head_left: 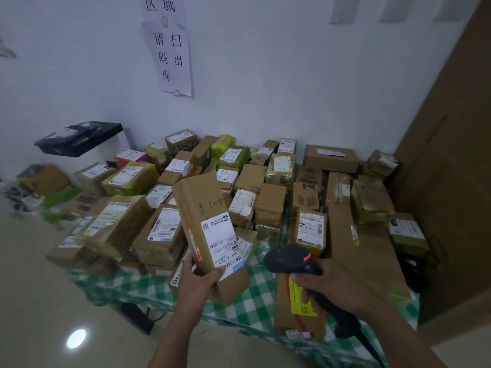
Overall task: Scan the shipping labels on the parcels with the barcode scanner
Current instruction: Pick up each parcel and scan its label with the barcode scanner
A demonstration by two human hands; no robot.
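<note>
Cardboard, brown, long and rectangular: one parcel held up above the near edge of the table, tilted, far end leaning away toward the wall. One white shipping label on its upper face, barcodes visible, lower corner under the thumb. Handwritten black marks further up the same face.

Left hand: closed around the parcel's near end, thumb on top, fingers wrapped underneath, forearm reaching up from the bottom edge of view.

Right hand: clenched on the handle of one black handheld barcode scanner, head pointing left toward the held parcel, red light glowing on top. One dark cable trailing from the handle base toward the lower right.

Green-and-white checked tablecloth covering the table, bare only along the near edge. Several dozen further boxes and green wrapped packets piled across it to the far edge; exact count not readable. One flat brown carton with a yellow label at the near right edge, below the scanner.

Two white paper notices on the wall.
</note>
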